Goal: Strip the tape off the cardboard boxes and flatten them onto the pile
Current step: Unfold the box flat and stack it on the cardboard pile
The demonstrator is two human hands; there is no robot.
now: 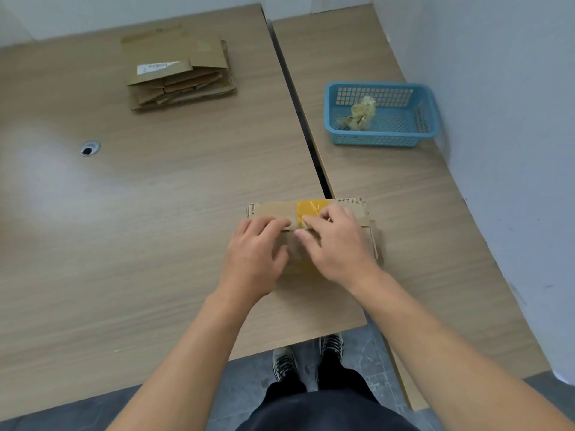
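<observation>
Cardboard box: the left hand presses it flat-fingered, the right hand pinches its yellow tape.

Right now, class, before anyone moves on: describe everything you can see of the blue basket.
The blue basket is a rectangular tray of what looks like plastic, with a solid rim, and walls and floor pierced by a grid of small holes. It stands upright on the right-hand table, close to the room's wall. Inside lies a crumpled wad of yellowish tape, resting on the floor toward the far side. Nothing else touches it.
</observation>
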